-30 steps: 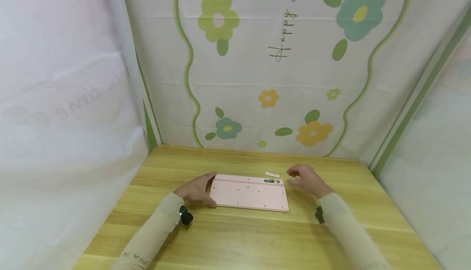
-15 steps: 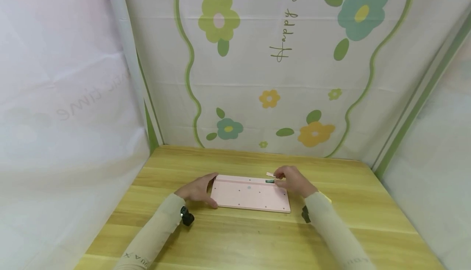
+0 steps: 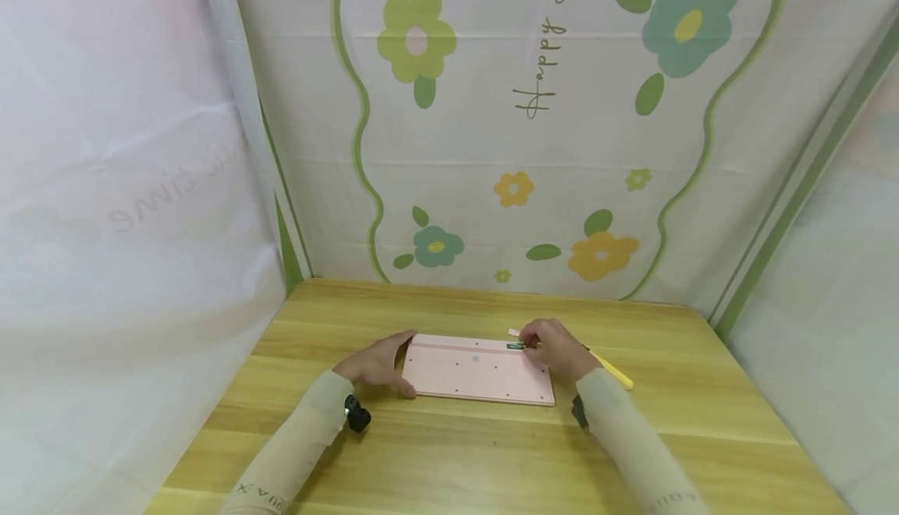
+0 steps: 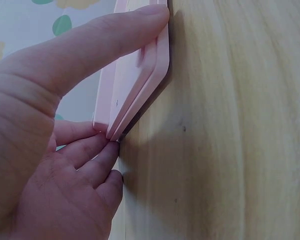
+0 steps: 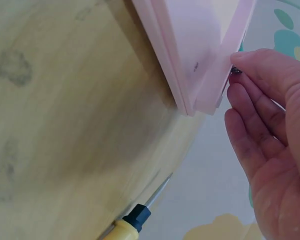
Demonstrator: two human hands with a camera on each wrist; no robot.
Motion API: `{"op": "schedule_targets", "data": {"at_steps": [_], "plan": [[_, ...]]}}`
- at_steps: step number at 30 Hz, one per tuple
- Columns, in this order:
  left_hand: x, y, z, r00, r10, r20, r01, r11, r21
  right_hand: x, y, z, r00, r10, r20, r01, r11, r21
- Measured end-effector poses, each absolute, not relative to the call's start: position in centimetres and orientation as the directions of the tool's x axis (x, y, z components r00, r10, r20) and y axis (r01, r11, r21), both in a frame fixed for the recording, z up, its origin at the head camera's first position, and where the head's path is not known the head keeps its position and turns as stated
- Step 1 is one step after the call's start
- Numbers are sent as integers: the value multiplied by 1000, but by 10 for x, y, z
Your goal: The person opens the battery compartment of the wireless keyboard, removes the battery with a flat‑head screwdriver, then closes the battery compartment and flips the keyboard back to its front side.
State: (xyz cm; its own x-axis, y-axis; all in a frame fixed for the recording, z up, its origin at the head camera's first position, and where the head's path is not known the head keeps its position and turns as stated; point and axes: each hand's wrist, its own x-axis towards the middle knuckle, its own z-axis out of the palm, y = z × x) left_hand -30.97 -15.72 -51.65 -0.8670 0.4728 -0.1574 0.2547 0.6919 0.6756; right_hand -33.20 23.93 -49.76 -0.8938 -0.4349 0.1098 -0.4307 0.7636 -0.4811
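Observation:
A pink keyboard (image 3: 477, 378) lies face down on the wooden table, its back dotted with screws. My left hand (image 3: 375, 360) grips its left end, thumb at the near edge and fingers at the far corner. At the battery slot near the far right corner is my right hand (image 3: 555, 346), thumb and forefinger together. Part of a green battery (image 3: 515, 346) shows beside the fingertips. In the right wrist view a small dark coil, like a contact spring (image 5: 236, 70), sits between thumb and forefinger; whether they pinch it is unclear. Behind the slot lies a small pink cover (image 3: 514, 332), partly hidden.
A yellow-handled screwdriver (image 3: 612, 368) lies right of the keyboard, partly behind my right wrist; its pointed metal shaft (image 5: 159, 191) shows in the right wrist view. A flower-print cloth (image 3: 477, 148) hangs at the table's back edge, with pale cloths on both sides.
My right hand has moved left from beside the keyboard to the battery slot, partly covering it and the small cover. The screwdriver has come into view. My left hand stays on the keyboard.

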Motion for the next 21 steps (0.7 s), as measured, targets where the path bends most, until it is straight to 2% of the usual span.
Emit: {"op": "schedule_targets", "data": {"at_steps": [21], "plan": [[-310,-157,-516,-860,485,-158,266,692,671,-350,234,-482,-784,-620,39,-587,720,-370]]}}
